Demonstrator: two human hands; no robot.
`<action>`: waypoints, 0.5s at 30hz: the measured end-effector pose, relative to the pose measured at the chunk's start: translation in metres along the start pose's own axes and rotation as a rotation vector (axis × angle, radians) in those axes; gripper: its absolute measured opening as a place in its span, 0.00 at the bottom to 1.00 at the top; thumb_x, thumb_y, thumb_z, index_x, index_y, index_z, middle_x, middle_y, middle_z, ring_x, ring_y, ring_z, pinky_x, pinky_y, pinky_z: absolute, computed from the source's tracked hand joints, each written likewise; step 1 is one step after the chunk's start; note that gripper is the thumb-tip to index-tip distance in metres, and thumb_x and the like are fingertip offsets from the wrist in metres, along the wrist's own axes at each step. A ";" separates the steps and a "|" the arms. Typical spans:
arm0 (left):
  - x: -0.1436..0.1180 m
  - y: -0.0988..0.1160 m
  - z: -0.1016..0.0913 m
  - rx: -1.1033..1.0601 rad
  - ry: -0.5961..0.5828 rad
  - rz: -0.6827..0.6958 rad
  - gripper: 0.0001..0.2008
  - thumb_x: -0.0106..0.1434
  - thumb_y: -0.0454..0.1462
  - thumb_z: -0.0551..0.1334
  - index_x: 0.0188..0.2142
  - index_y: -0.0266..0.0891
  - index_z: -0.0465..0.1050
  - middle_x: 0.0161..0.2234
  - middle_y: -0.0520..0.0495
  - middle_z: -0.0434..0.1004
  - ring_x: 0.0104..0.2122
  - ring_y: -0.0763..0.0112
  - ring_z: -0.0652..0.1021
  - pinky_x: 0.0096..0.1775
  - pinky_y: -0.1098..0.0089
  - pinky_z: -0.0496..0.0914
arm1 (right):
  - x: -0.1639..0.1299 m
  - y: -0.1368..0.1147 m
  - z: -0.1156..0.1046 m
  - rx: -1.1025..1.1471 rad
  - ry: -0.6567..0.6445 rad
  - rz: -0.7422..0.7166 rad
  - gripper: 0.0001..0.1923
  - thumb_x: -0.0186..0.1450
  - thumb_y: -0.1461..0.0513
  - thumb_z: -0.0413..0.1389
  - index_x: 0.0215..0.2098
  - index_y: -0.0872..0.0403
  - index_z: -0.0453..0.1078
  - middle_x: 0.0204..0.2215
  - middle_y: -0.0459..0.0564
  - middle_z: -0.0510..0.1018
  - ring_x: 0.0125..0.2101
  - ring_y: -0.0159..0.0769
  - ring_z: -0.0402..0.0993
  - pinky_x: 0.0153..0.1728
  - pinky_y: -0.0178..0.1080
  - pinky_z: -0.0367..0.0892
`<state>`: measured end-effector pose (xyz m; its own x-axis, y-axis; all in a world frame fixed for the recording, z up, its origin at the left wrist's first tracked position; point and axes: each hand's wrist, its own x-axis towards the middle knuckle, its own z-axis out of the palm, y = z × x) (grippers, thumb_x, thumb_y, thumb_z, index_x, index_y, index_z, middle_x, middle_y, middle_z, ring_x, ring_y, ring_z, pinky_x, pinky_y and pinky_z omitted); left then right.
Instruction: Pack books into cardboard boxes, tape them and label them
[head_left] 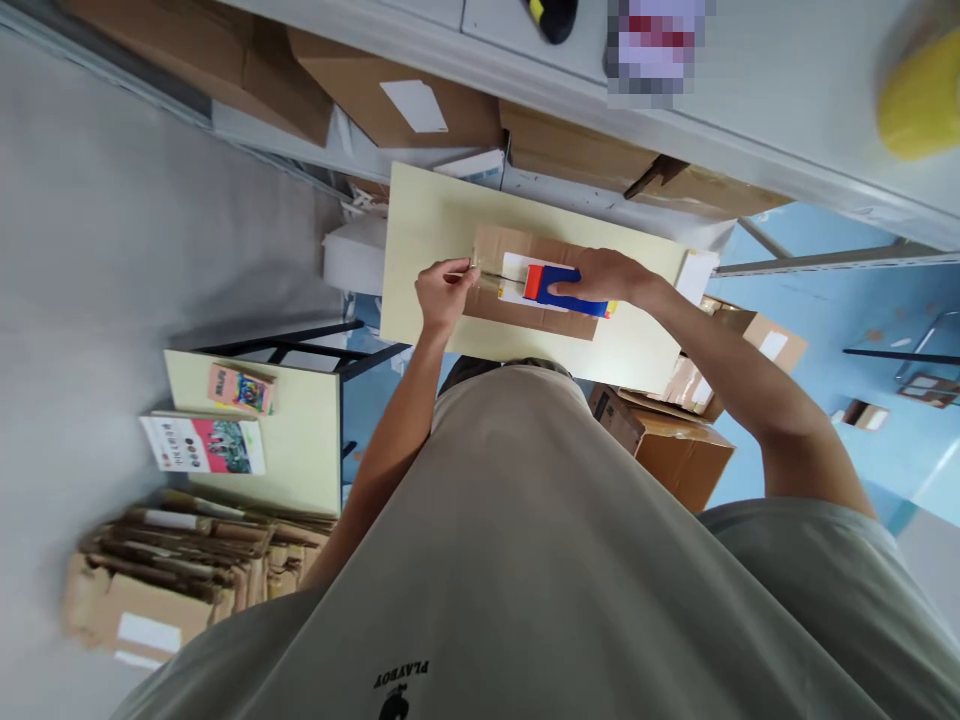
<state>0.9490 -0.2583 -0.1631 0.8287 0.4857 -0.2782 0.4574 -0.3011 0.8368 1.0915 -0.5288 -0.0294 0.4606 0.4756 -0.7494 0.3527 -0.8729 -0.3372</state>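
Observation:
A flat brown cardboard box point(555, 319) lies on the pale yellow tabletop point(420, 215), with a white label point(513, 265) on its upper face. My right hand point(604, 275) is closed round a blue and red tape dispenser point(555, 275), held low over the label with its red end to the left. At the box's left end, my left hand point(444, 292) pinches with thumb and forefinger. A thin dark line runs from those fingertips to the red end; what they hold is too small to make out. Shiny clear film shows on the cardboard near them.
A grey shelf point(555, 70) crosses the top, with brown boxes point(405, 90) beneath and a yellow roll point(922, 100) on it. At left, a small table point(300, 450) bears a book point(202, 443) and a pink pack point(240, 388). Folded cardboard point(187, 560) stands below; an open carton point(686, 455) sits right.

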 end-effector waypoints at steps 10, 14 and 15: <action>0.003 0.010 0.000 0.051 0.075 -0.088 0.12 0.62 0.42 0.78 0.43 0.40 0.91 0.42 0.43 0.93 0.43 0.59 0.90 0.46 0.64 0.84 | -0.112 0.122 -0.013 0.090 -0.095 0.181 0.38 0.72 0.28 0.64 0.36 0.53 0.86 0.24 0.58 0.83 0.31 0.51 0.85 0.37 0.49 0.76; 0.005 0.009 0.002 0.058 0.085 -0.092 0.12 0.61 0.41 0.78 0.43 0.39 0.90 0.42 0.43 0.92 0.43 0.59 0.89 0.47 0.64 0.85 | -0.120 0.149 -0.005 0.076 -0.119 0.204 0.40 0.72 0.25 0.61 0.33 0.52 0.84 0.23 0.59 0.83 0.30 0.52 0.84 0.36 0.50 0.77; 0.005 0.008 0.003 0.062 0.090 -0.092 0.12 0.61 0.41 0.78 0.43 0.40 0.90 0.42 0.44 0.92 0.43 0.59 0.89 0.47 0.64 0.85 | -0.115 0.150 0.000 0.053 -0.100 0.217 0.40 0.71 0.26 0.62 0.34 0.53 0.84 0.24 0.59 0.83 0.31 0.52 0.85 0.37 0.50 0.78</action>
<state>0.9577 -0.2604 -0.1590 0.7511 0.5845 -0.3067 0.5517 -0.3008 0.7779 1.0915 -0.7146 0.0065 0.4372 0.2659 -0.8592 0.2104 -0.9590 -0.1898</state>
